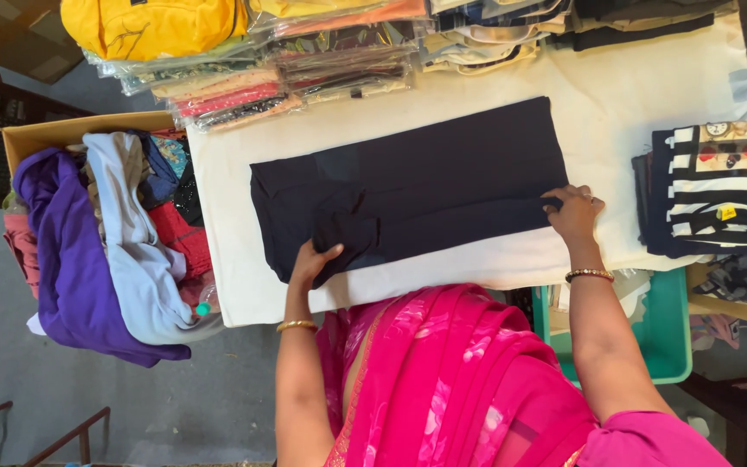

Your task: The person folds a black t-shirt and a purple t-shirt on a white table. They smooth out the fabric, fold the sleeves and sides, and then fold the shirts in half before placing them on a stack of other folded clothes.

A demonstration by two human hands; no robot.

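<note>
Fingers of both hands closed on black garment, near edge pinched.

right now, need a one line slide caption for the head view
Both hands, left hand and right hand, press a black garment flat on a white-covered table.

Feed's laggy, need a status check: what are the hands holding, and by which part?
Both hold the black garment: left hand grips its lower left corner, right hand pinches its lower right edge.
</note>
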